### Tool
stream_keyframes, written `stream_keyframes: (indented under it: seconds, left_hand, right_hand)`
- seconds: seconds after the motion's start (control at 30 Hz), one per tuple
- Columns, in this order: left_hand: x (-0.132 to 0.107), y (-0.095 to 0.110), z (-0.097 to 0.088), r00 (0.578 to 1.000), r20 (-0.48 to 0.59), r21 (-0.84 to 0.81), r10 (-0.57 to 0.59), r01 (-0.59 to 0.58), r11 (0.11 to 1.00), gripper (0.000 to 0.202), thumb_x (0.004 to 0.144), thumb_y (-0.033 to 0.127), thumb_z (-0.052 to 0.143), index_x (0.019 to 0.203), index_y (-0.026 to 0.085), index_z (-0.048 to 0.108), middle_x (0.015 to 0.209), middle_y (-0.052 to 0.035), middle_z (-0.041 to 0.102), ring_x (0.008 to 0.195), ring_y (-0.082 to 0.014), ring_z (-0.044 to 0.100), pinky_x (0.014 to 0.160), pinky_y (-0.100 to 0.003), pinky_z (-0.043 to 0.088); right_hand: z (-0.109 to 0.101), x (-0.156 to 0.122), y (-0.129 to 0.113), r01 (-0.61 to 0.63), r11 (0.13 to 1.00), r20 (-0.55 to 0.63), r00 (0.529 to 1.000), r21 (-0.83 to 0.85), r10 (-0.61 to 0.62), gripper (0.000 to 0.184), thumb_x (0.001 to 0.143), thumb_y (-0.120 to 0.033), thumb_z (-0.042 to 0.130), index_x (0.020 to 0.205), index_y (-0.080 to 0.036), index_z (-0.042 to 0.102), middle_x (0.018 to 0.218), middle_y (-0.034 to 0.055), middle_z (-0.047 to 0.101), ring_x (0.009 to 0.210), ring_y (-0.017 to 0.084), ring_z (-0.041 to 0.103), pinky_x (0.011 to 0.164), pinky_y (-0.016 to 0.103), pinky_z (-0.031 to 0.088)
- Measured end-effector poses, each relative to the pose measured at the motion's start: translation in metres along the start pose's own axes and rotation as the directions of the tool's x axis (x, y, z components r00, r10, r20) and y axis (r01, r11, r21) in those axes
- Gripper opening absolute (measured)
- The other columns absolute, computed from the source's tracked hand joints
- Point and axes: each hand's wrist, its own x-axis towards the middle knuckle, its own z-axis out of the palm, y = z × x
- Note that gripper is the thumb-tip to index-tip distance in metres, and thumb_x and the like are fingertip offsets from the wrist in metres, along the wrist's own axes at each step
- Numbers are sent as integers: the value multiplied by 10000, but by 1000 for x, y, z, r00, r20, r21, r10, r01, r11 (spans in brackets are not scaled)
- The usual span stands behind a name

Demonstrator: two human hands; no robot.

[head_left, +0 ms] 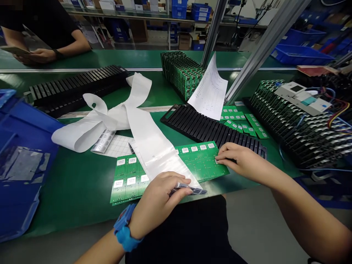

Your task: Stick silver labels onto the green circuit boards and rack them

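Note:
My left hand [165,196], with a blue band at the wrist, pinches the near end of a label strip [154,143]. Its white backing trails away from me in loose loops, and silver-grey labels show at the pinched end. Under the strip lie green circuit board panels [129,172], with white labels along the far row and some on the near left. My right hand [233,157] has thumb and fingertips together at the right panel's edge, at a small white label [217,160]. A printed label sheet [106,141] lies partly beneath the looped backing.
A black slotted rack [203,126] lies behind the panels, with a paper sheet [210,90] propped against it. Upright boards [181,71] stand in a row beyond. To the left is a blue bin [24,165]; at right a grey device [302,97] rests on racked boards. Across the bench sits another person [44,27].

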Motion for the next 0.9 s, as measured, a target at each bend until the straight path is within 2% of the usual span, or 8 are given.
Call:
stream_keyframes:
  seconds: [0.2, 0.4, 0.53, 0.6, 0.77, 0.9]
  left_hand:
    - [0, 1, -1, 1000, 8, 16, -5, 5, 1000, 121, 846, 279, 567, 918, 231, 652, 989, -1, 684, 988, -162, 596, 880, -299, 481]
    - [1, 2, -2, 999, 39, 43, -3, 1, 999, 137, 853, 281, 558, 942, 234, 652, 1011, 1, 677, 1012, -162, 583, 897, -300, 472]
    - [2, 2, -2, 999, 49, 64, -2, -1, 998, 158, 853, 289, 557, 967, 234, 651, 1013, -7, 675, 1014, -170, 582, 896, -307, 476]
    - [2, 3, -2, 999, 47, 64, -4, 0, 998, 156, 853, 290, 557, 965, 236, 650, 1012, -10, 675, 1011, -174, 584, 892, -310, 479]
    - [2, 3, -2, 999, 40, 53, -6, 4, 999, 149, 851, 294, 557, 953, 236, 647, 1009, -13, 679, 1002, -181, 591, 883, -319, 487]
    - [2, 2, -1, 999, 39, 48, -14, 12, 999, 144, 849, 293, 561, 948, 237, 649, 1007, -7, 680, 1006, -174, 589, 884, -309, 486]
  right_hand:
    - [-6, 3, -5, -33, 998, 36, 999, 45, 31, 150, 845, -268, 506, 826, -219, 646, 895, 31, 572, 808, 156, 573, 742, 306, 469]
    - [-12, 7, -6, -74, 995, 143, 988, 67, 64, 175, 875, -242, 414, 758, -197, 536, 843, 25, 534, 759, 148, 529, 715, 301, 431]
    - [-21, 9, -4, -163, 979, 228, 965, 123, 132, 209, 890, -301, 379, 761, -203, 511, 797, 15, 544, 748, 155, 522, 695, 296, 424]
    - [-23, 10, -4, -161, 980, 256, 958, 117, 127, 213, 885, -319, 389, 755, -204, 511, 799, 16, 540, 749, 159, 520, 695, 302, 425]
    - [-22, 14, -7, -119, 988, 270, 959, 96, 89, 199, 873, -287, 405, 746, -200, 530, 816, 25, 528, 750, 159, 522, 711, 319, 435]
    - [-18, 13, -8, -113, 991, 232, 968, 73, 93, 191, 865, -271, 416, 736, -197, 536, 814, 28, 530, 733, 155, 529, 697, 317, 446]
